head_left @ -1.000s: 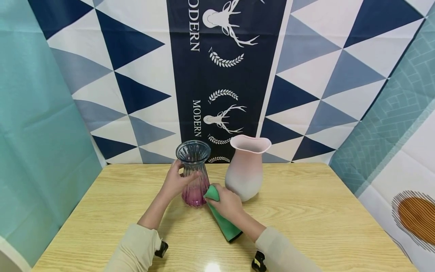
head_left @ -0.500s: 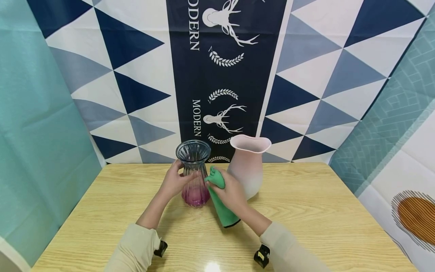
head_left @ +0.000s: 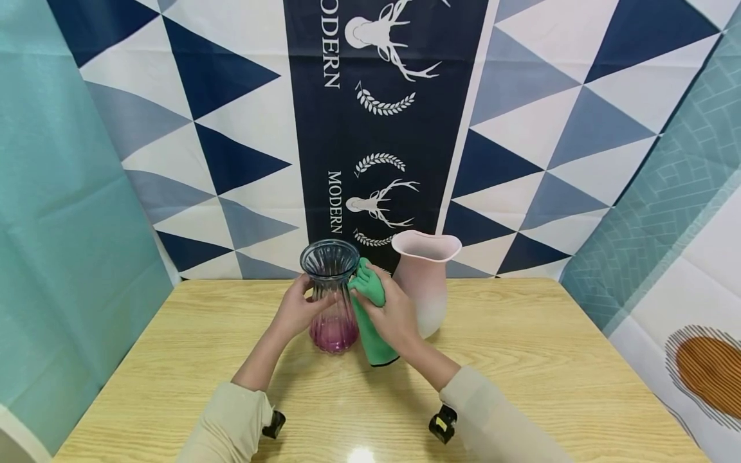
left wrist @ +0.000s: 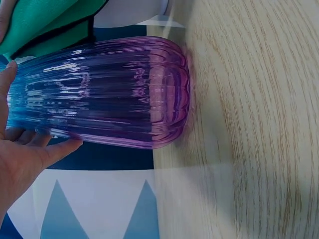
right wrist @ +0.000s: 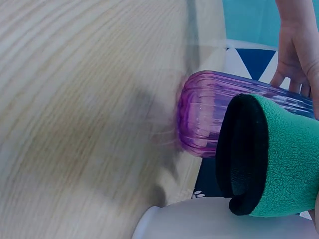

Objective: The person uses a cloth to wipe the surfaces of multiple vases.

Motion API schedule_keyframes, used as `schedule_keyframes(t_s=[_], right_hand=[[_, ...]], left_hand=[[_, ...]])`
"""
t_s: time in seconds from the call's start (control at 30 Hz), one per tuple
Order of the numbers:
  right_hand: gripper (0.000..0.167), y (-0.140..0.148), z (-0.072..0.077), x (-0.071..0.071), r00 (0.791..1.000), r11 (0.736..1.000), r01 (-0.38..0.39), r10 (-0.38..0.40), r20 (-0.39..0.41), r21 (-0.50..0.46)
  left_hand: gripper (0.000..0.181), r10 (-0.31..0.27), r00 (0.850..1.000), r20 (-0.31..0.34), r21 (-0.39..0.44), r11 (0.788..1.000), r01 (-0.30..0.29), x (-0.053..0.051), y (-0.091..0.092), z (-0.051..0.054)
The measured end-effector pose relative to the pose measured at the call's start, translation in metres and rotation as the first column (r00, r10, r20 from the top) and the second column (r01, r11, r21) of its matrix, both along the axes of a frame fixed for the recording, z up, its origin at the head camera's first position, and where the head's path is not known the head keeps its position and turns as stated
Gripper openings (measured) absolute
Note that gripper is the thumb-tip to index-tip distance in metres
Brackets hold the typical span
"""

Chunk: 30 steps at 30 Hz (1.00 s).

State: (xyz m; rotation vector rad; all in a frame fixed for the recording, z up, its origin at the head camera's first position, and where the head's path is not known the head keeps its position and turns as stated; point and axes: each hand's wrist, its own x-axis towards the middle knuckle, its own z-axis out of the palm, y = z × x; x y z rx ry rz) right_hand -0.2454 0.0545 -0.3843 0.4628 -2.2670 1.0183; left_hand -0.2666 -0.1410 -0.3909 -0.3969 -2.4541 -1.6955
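Note:
A ribbed glass vase [head_left: 332, 321], blue at its flared rim and pink at the base, stands upright on the table. My left hand [head_left: 301, 308] grips it round the narrow part from the left, thumb in front. In my right hand [head_left: 395, 314] is a bunched green cloth [head_left: 370, 334] with black edging, held against the vase's right side near the neck. The cloth's lower end hangs as a loose roll, seen close in the right wrist view. The fingertips of the right hand are partly hidden behind the cloth.
A pink-and-white vase [head_left: 425, 283] with a wavy rim stands just right of my right hand, partly hidden by it. Behind the wooden table [head_left: 509, 360] hangs a patterned cloth backdrop [head_left: 255, 128]. Teal fabric [head_left: 75, 244] borders the left.
My right hand has moved the green cloth upward along the glass vase's right side, from low down to near the rim. The left hand and both vases have stayed in place.

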Motion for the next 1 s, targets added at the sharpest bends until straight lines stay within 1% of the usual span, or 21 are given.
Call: schedule_keyframes(t_s=[0.13, 0.17, 0.27, 0.37, 0.4, 0.47, 0.57, 0.7, 0.77, 1.0], right_hand=[[0.055, -0.003, 0.005, 0.000, 1.000, 1.000, -0.001, 0.000, -0.028, -0.003], [0.056, -0.003, 0.006, 0.000, 0.999, 1.000, 0.001, -0.001, -0.032, -0.002], [0.055, -0.004, 0.008, 0.000, 0.999, 1.000, 0.008, -0.008, -0.050, 0.002], [0.055, -0.005, 0.009, -0.001, 0.998, 1.000, 0.015, -0.014, -0.060, 0.008], [0.055, -0.006, 0.009, -0.001, 0.998, 1.000, 0.014, -0.013, -0.059, 0.010], [0.055, -0.006, 0.008, -0.002, 0.999, 1.000, 0.012, -0.011, -0.054, 0.013], [0.055, -0.007, 0.005, -0.003, 0.999, 1.000, 0.013, -0.013, -0.037, 0.018], [0.054, -0.009, 0.004, -0.002, 1.000, 1.000, 0.019, -0.019, -0.017, 0.025], [0.053, -0.009, 0.003, -0.003, 1.000, 0.999, 0.015, -0.015, -0.007, 0.031], [0.052, -0.010, -0.004, -0.006, 0.999, 0.996, 0.034, -0.037, 0.029, 0.079]], left_hand=[[0.056, -0.005, 1.000, -0.005, 0.005, 1.000, 0.005, 0.000, 0.000, 0.000], [0.055, -0.008, 1.000, -0.005, 0.002, 1.000, 0.008, 0.003, 0.001, 0.004], [0.055, -0.021, 1.000, -0.003, 0.010, 1.000, 0.021, 0.003, 0.003, 0.005], [0.056, -0.023, 1.000, -0.006, 0.006, 1.000, 0.023, 0.003, 0.003, 0.005], [0.057, -0.021, 1.000, -0.008, 0.010, 1.000, 0.021, 0.000, 0.002, 0.001], [0.056, -0.013, 1.000, -0.014, 0.000, 1.000, 0.013, -0.001, 0.002, 0.000], [0.056, -0.008, 1.000, -0.006, -0.005, 1.000, 0.008, -0.001, 0.001, -0.001], [0.055, -0.013, 1.000, 0.010, 0.007, 1.000, 0.013, 0.000, 0.001, -0.001], [0.055, -0.017, 1.000, 0.006, 0.011, 1.000, 0.017, 0.000, 0.001, -0.001], [0.056, -0.019, 1.000, 0.016, 0.033, 0.999, 0.018, -0.002, 0.002, -0.001]])
